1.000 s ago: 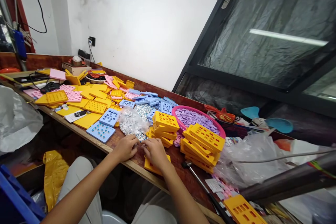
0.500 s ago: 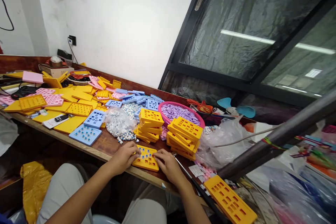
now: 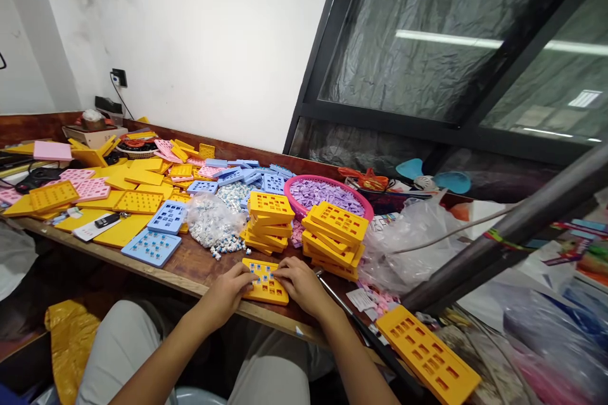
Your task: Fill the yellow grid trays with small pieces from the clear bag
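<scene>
Yellow tray point(image 3: 266, 297), one, between two hands point(image 3: 228, 290) point(image 3: 300, 280), fingers point(image 3: 246, 280) half-curled, grip unclear, two yellow stacks point(image 3: 270, 228) point(image 3: 335, 242) behind

1. A yellow plate point(image 3: 266, 283), rectangular with rounded corners and rows of square openings, is laid flat just below the centre of the frame, set slightly askew; its left and right edges are partly hidden.
2. Small blue pieces point(image 3: 268, 268) are seated in openings toward its upper part; reddish brown is shown through openings toward its lower part.
</scene>
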`<state>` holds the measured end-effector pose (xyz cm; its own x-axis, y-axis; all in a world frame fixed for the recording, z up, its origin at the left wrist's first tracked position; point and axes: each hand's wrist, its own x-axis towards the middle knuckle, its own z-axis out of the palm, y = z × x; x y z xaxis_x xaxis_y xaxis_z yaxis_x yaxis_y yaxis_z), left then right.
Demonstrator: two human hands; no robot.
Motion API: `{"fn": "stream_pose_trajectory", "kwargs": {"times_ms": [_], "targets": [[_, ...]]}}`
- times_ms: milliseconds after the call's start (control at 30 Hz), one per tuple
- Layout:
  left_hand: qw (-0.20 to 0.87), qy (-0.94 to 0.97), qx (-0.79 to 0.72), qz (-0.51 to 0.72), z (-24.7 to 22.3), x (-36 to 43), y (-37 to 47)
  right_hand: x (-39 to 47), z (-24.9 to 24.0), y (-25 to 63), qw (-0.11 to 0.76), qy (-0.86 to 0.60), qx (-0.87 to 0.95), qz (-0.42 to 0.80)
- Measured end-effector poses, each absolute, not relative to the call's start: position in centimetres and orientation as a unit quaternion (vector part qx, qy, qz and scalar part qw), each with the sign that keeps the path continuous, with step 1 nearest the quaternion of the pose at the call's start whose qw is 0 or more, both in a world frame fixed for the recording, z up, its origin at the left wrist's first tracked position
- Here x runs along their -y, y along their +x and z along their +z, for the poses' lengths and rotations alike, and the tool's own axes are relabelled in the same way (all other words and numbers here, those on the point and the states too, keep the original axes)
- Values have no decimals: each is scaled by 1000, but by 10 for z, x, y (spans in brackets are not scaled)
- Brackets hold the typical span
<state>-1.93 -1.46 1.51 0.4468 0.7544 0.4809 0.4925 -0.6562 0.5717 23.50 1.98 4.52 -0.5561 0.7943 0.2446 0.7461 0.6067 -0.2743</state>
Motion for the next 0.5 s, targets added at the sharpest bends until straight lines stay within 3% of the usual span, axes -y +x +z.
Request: {"fn": "stream_pose_trajectory", "kwargs": {"times_ms": [167, 500], "targets": [[60, 835, -421, 349, 7, 14, -13, -24, 44, 238, 205, -447, 864, 110], [107, 798, -457, 378, 1, 21, -9, -41, 70, 236, 92, -430, 890, 116]]}}
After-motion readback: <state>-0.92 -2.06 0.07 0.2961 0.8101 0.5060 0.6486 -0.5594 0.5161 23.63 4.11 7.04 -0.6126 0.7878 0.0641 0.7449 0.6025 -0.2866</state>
